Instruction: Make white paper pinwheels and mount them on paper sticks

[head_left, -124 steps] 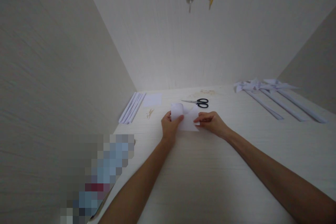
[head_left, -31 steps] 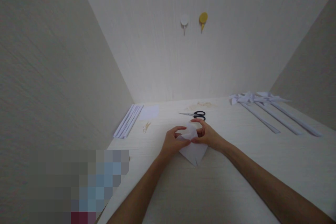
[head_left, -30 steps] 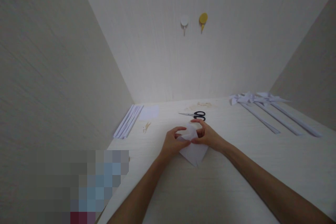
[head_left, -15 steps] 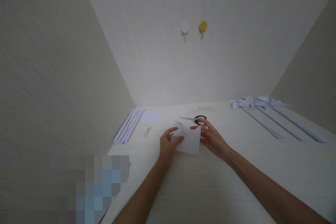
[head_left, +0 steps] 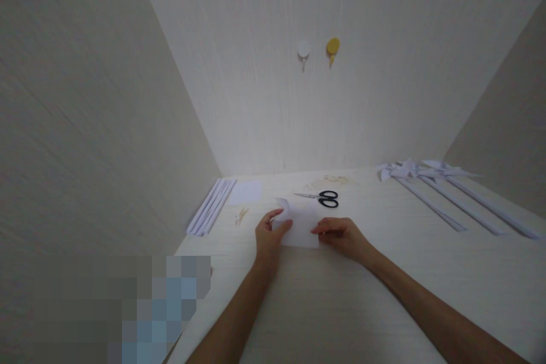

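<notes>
A small white paper sheet point(head_left: 301, 226) lies on the pale wooden table point(head_left: 341, 296), its far left corner curled upward. My left hand point(head_left: 268, 236) pinches the sheet's left edge between thumb and fingers. My right hand point(head_left: 341, 235) rests on the sheet's right side, fingers bent and pressing it down. Black-handled scissors point(head_left: 324, 198) lie just beyond the sheet, apart from both hands.
Several rolled white paper sticks point(head_left: 213, 205) and a flat white sheet point(head_left: 246, 191) lie at the back left by small wooden bits point(head_left: 241, 216). Paper pinwheels on long sticks point(head_left: 430, 182) lie at the back right. Two hooks, white point(head_left: 303, 50) and yellow point(head_left: 333, 46), hang on the back wall.
The sheet was held up as a diamond and turned; now it lies flatter and square to me. My right hand moved from its far edge down onto its right side.
</notes>
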### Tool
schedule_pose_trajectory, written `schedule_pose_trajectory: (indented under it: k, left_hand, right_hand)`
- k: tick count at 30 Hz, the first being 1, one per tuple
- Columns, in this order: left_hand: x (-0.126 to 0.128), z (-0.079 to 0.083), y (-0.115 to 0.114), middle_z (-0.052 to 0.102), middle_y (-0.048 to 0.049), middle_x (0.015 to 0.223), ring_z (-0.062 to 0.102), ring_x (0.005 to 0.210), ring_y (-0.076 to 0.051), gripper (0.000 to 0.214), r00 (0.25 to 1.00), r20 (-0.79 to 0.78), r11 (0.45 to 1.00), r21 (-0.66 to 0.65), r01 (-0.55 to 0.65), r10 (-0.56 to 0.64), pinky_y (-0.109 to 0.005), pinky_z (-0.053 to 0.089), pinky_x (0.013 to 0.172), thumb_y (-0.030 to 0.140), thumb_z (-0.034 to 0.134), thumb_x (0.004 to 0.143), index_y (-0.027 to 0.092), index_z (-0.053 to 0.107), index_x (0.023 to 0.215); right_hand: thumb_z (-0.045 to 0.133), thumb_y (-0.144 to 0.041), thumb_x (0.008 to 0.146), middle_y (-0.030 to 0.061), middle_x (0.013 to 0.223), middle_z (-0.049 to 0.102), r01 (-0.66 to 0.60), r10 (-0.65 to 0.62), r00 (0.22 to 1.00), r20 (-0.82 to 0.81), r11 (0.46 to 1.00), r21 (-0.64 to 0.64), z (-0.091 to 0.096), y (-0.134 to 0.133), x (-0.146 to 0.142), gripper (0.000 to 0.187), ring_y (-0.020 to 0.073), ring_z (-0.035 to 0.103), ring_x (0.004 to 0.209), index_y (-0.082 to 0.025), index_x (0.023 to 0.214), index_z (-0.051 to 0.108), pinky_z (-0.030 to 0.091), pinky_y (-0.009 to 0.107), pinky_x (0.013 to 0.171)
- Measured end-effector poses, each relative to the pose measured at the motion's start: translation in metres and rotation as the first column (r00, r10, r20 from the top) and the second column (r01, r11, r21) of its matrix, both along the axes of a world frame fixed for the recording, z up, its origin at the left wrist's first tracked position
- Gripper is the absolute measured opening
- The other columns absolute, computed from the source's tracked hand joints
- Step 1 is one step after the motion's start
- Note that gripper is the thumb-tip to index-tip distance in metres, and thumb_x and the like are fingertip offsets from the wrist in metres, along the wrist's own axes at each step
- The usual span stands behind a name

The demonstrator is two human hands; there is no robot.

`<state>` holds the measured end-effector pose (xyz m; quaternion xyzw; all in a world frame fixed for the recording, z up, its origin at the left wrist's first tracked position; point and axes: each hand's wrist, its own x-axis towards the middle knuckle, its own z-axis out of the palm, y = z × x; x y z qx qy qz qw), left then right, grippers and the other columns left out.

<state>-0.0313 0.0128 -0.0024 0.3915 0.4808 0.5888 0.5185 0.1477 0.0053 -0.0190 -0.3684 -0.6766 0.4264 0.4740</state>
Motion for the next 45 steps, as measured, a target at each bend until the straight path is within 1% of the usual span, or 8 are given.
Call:
schedule_pose_trajectory:
  k: [4,9,15,18,24,32,41,45]
  left_hand:
    - [0.001,0.001,-0.001,0.062,-0.0023,0.068,0.055,0.054,-0.012,0.048,0.998,-0.054,1.000,0.001,0.014,-0.014,-0.024,0.043,0.052,0.025,0.072,0.047,0.011,0.058,0.091]
    - [0.003,0.003,-0.003,0.061,-0.0015,0.065,0.055,0.053,-0.012,0.042,0.995,-0.100,0.999,0.021,0.032,-0.029,-0.023,0.042,0.050,0.022,0.070,0.049,0.012,0.058,0.088]
    - [0.006,0.007,-0.009,0.062,-0.0004,0.062,0.054,0.049,-0.011,0.037,0.988,-0.146,0.997,0.052,0.064,-0.056,-0.021,0.040,0.047,0.020,0.069,0.050,0.013,0.058,0.084]
    - [0.007,0.007,-0.010,0.064,-0.0016,0.064,0.056,0.050,-0.013,0.038,0.984,-0.147,0.993,0.047,0.107,-0.099,-0.022,0.042,0.048,0.020,0.069,0.051,0.014,0.057,0.085]
    - [0.009,0.009,-0.013,0.065,-0.0016,0.064,0.056,0.053,-0.013,0.032,0.977,-0.180,0.991,0.055,0.123,-0.111,-0.022,0.042,0.050,0.017,0.068,0.052,0.014,0.057,0.083]
    - [0.010,0.007,-0.012,0.065,-0.0025,0.064,0.057,0.054,-0.013,0.030,0.955,-0.255,0.980,0.094,0.177,-0.148,-0.021,0.042,0.050,0.016,0.066,0.055,0.014,0.056,0.083]
    - [0.010,0.001,-0.011,0.063,-0.0013,0.061,0.057,0.054,-0.012,0.030,0.947,-0.284,0.979,0.096,0.182,-0.148,-0.021,0.042,0.050,0.017,0.065,0.055,0.013,0.056,0.084]
    - [0.010,-0.001,-0.010,0.062,-0.0003,0.059,0.057,0.054,-0.013,0.031,0.951,-0.279,0.981,0.097,0.169,-0.136,-0.021,0.042,0.050,0.018,0.065,0.053,0.013,0.057,0.083]
  right_hand:
    - [0.066,-0.025,0.061,0.0024,0.067,0.064,0.031,-0.031,0.999,0.020,0.999,-0.036,0.004,-0.002,-0.002,0.007,0.0146,0.057,0.062,-0.021,0.066,0.069,0.044,0.026,0.058]
    - [0.064,-0.032,0.065,0.0008,0.059,0.055,0.052,-0.054,0.996,0.072,0.998,0.022,0.003,0.001,-0.003,0.012,0.0117,0.050,0.055,-0.022,0.066,0.070,0.039,0.023,0.050]
    - [0.066,-0.037,0.063,0.0047,0.082,0.060,0.081,-0.081,0.997,-0.017,0.996,0.035,0.001,0.003,-0.011,0.014,0.0175,0.055,0.075,-0.024,0.065,0.070,0.045,0.030,0.065]
    - [0.067,-0.036,0.060,0.0041,0.075,0.062,0.135,-0.137,0.990,-0.044,0.990,-0.036,0.001,0.003,-0.015,0.013,0.0170,0.056,0.069,-0.023,0.063,0.070,0.046,0.029,0.061]
    - [0.065,-0.029,0.060,0.0018,0.064,0.060,0.197,-0.195,0.980,0.037,0.979,-0.060,0.002,0.003,-0.018,0.008,0.0144,0.054,0.059,-0.022,0.059,0.068,0.042,0.025,0.053]
    - [0.059,-0.028,0.065,-0.0006,0.057,0.049,0.261,-0.252,0.941,0.224,0.965,-0.011,0.005,0.003,-0.020,0.017,0.0102,0.044,0.050,-0.018,0.051,0.062,0.032,0.023,0.046]
    - [0.058,-0.030,0.065,-0.0014,0.056,0.048,0.346,-0.338,0.904,0.262,0.938,0.019,0.003,0.002,-0.023,0.017,0.0091,0.039,0.047,-0.017,0.055,0.060,0.030,0.022,0.045]
    - [0.057,-0.029,0.065,-0.0006,0.058,0.049,0.317,-0.306,0.916,0.260,0.949,0.000,0.003,0.002,-0.023,0.016,0.0089,0.040,0.047,-0.015,0.057,0.061,0.030,0.022,0.045]
